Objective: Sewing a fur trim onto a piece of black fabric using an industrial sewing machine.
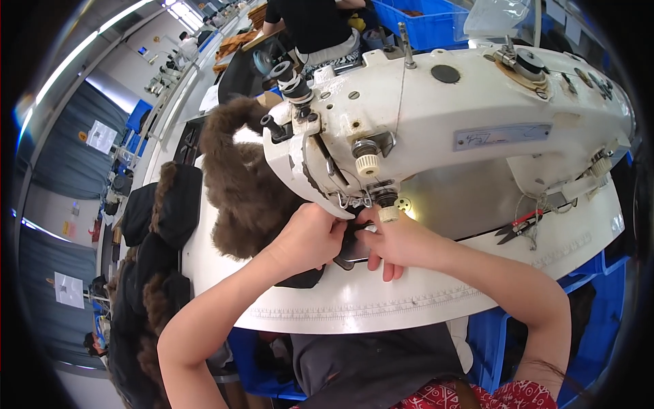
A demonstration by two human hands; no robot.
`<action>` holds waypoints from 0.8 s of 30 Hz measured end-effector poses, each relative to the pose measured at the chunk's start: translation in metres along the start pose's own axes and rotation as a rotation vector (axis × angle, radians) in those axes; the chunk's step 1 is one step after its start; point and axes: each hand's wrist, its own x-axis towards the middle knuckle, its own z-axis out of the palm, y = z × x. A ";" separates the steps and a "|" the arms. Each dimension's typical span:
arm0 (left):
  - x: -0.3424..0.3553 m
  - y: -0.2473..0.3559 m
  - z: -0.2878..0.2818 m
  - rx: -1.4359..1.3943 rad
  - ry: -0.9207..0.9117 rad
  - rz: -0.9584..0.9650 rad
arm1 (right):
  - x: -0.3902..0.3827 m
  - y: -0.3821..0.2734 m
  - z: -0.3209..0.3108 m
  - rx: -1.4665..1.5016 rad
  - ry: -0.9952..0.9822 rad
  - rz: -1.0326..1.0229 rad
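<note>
A white sewing machine (422, 116) stands across the table. Close to its needle area, my left hand (306, 237) is closed, its fingertips gripping black fabric (304, 278). My right hand (402, 240) comes in from the other side, with thumb and forefinger pinched together at the dark material by the presser foot and the lower fingers curled below. The machine head and my fingers hide the needle and most of the cloth there. Brown fur trim (238, 184) lies in a loop on the table, left of the machine head, next to my left hand.
Red-handled thread snips (521, 223) lie on the table at the right, beside loose thread. Black pieces with fur trim (157, 211) are heaped at the left edge. Blue bins (487, 341) stand below the table. Across the machine sits another person (310, 31).
</note>
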 end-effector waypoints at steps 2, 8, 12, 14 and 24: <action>0.000 0.003 -0.003 -0.008 -0.004 -0.008 | -0.009 -0.002 0.004 -0.082 0.151 0.020; 0.003 -0.006 0.000 0.100 0.024 0.130 | 0.000 0.002 -0.011 -0.006 0.101 0.052; 0.012 -0.022 0.007 0.281 0.132 0.440 | -0.003 0.005 -0.006 -0.037 0.133 0.006; 0.011 -0.019 0.004 0.255 0.086 0.377 | -0.007 0.004 -0.005 -0.039 0.170 -0.036; 0.005 -0.017 0.016 0.279 0.298 0.114 | -0.038 0.040 0.003 -0.420 0.393 -0.329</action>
